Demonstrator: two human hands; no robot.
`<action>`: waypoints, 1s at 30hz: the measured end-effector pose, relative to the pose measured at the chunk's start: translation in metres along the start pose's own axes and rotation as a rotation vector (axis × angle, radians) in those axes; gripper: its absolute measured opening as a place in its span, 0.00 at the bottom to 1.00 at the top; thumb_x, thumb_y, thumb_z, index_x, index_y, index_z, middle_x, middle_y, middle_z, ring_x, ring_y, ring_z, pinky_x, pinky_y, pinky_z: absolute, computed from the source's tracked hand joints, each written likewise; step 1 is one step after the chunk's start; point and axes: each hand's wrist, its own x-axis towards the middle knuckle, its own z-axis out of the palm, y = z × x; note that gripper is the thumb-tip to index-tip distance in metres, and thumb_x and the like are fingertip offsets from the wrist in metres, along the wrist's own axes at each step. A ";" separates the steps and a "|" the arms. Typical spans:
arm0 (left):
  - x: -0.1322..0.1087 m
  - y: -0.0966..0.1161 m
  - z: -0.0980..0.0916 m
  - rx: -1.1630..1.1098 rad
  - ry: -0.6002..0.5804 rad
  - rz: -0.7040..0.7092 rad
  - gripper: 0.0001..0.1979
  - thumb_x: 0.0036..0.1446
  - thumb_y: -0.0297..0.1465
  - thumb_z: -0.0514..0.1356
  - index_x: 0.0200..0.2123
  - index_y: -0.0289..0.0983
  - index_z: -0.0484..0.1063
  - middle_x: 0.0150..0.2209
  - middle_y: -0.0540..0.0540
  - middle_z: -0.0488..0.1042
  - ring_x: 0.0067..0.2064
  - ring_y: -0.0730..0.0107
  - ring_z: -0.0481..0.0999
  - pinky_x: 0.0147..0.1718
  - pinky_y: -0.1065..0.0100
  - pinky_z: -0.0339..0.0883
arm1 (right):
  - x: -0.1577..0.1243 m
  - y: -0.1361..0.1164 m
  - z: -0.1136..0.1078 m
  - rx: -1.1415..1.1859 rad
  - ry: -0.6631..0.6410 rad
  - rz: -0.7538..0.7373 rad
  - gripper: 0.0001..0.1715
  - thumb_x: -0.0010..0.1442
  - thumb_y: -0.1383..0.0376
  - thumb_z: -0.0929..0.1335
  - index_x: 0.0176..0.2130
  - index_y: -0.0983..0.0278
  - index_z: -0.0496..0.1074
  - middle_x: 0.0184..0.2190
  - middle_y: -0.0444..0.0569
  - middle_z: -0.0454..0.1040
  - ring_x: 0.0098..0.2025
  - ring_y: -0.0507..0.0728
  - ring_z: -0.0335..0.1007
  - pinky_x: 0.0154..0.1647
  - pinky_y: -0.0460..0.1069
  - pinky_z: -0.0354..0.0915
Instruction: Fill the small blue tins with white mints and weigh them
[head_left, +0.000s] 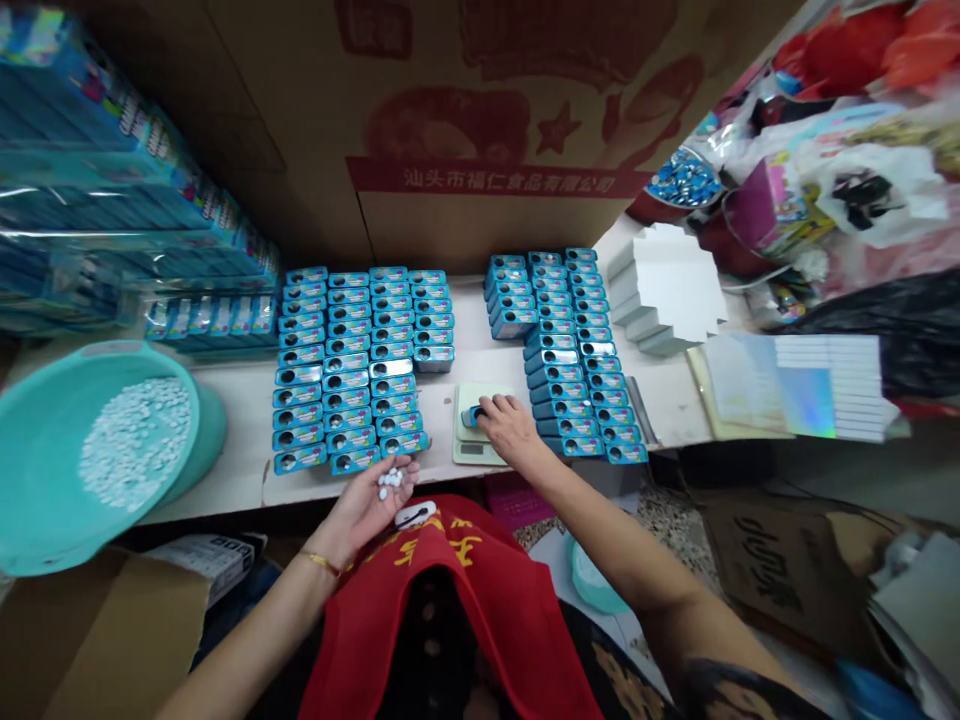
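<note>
The left hand (366, 508) is held palm up at the table's front edge, fingers loosely curled and not pressed together. Several small white pieces (390, 482) lie loose in it; the cupped posture appears chosen to keep them from rolling off. This hand sits just beside the nearest tins of the left block of blue tins (346, 382).

The right hand (511, 432) is closed on a single blue tin (470, 416), thumb and fingers clamped about its right end. The tin is located over the plate of a small pale scale (495, 456); whether its full weight rests there cannot be determined, as the fingers cover part of it.

The scale stands in the gap between the left block and the right block of blue tins (561, 373), close to the front edge, which presumably puts it within easy reach of both hands. The tins stand in tight columns, labelled tops upward, probably to save table space and keep each top accessible.

At far left, a turquoise basin (193, 405) contains many white pellets (139, 440), its high wall likely serving to contain them.
</note>
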 end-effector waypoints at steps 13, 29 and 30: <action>0.003 -0.026 -0.002 -0.090 -0.054 -0.123 0.10 0.59 0.29 0.50 0.36 0.32 0.69 0.26 0.46 0.74 0.27 0.72 0.74 0.29 0.70 0.70 | 0.001 -0.125 -0.008 0.433 -0.032 -0.247 0.07 0.60 0.70 0.61 0.39 0.68 0.66 0.37 0.49 0.67 0.40 0.54 0.60 0.39 0.48 0.60; 0.007 -0.033 0.005 -0.038 -0.079 -0.136 0.08 0.58 0.24 0.50 0.31 0.32 0.69 0.25 0.45 0.74 0.29 0.70 0.76 0.37 0.66 0.71 | -0.014 -0.100 0.011 0.693 0.072 -0.145 0.08 0.59 0.68 0.62 0.39 0.66 0.69 0.36 0.49 0.69 0.41 0.53 0.62 0.41 0.47 0.61; 0.008 -0.032 0.006 -0.024 -0.085 -0.132 0.08 0.58 0.24 0.51 0.32 0.31 0.69 0.26 0.43 0.75 0.32 0.68 0.76 0.39 0.64 0.71 | -0.013 -0.090 0.010 0.727 0.121 -0.089 0.08 0.59 0.68 0.62 0.38 0.66 0.69 0.36 0.50 0.69 0.41 0.53 0.63 0.42 0.47 0.61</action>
